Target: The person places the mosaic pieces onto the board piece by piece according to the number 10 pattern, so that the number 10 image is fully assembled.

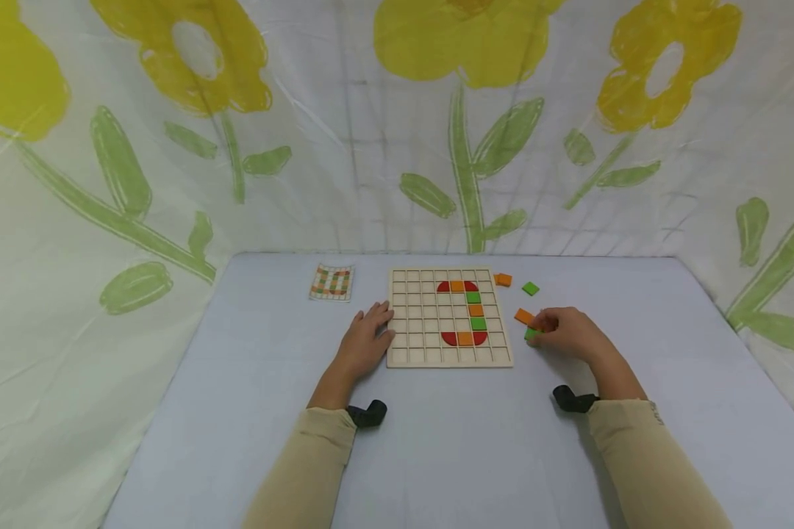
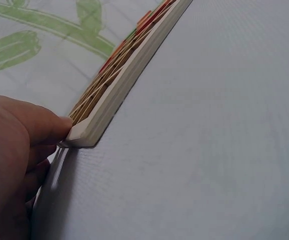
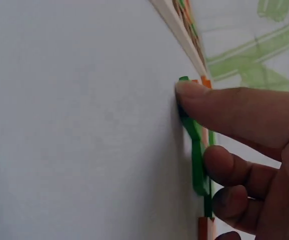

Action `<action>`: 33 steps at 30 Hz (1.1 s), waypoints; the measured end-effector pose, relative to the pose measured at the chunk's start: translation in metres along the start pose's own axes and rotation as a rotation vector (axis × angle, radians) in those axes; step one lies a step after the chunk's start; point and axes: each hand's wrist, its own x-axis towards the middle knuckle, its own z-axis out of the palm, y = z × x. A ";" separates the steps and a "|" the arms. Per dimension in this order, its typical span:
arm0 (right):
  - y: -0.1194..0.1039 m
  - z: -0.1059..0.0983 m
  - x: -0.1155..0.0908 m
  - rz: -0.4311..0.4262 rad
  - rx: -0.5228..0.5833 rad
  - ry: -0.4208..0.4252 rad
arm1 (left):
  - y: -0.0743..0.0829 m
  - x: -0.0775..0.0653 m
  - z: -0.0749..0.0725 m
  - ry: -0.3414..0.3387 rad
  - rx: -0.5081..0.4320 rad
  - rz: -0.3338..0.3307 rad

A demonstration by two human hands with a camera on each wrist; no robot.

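Observation:
A wooden grid board (image 1: 413, 312) lies on the table, with red rounded, orange and green tiles set in its right half. My left hand (image 1: 365, 344) rests against its left edge; in the left wrist view the thumb (image 2: 54, 122) touches the rim near a corner. Right of the board, my right hand (image 1: 565, 334) pinches a green tile (image 1: 532, 333) close to the tabletop. In the right wrist view the thumb lies over the upper end of green tile pieces (image 3: 198, 167), partly hiding them. An orange tile (image 1: 523, 316) lies just beyond those fingertips.
A small pattern card (image 1: 331, 283) lies left of the board's far corner. Orange tiles (image 1: 503, 280) and a loose green tile (image 1: 531, 289) sit past the board's right edge. Behind the table (image 1: 450, 441) hangs a flower-printed curtain (image 1: 384, 169).

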 end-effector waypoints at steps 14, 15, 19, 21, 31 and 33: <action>-0.007 0.012 0.005 0.022 -0.032 0.014 | -0.002 0.000 -0.002 -0.009 -0.030 -0.028; -0.009 0.012 0.005 0.023 -0.040 0.017 | -0.001 0.000 -0.002 -0.011 -0.029 -0.026; -0.017 0.015 0.005 0.017 -0.053 0.046 | 0.000 0.000 -0.002 -0.014 -0.023 -0.016; -0.024 0.017 0.007 -0.002 -0.043 0.060 | 0.000 0.000 -0.001 -0.015 -0.019 -0.011; -0.084 0.047 0.027 -0.258 -0.037 0.006 | 0.001 -0.002 0.000 -0.006 -0.060 -0.027; -0.093 0.053 0.030 -0.286 -0.045 -0.018 | 0.001 -0.002 0.000 -0.005 -0.058 -0.026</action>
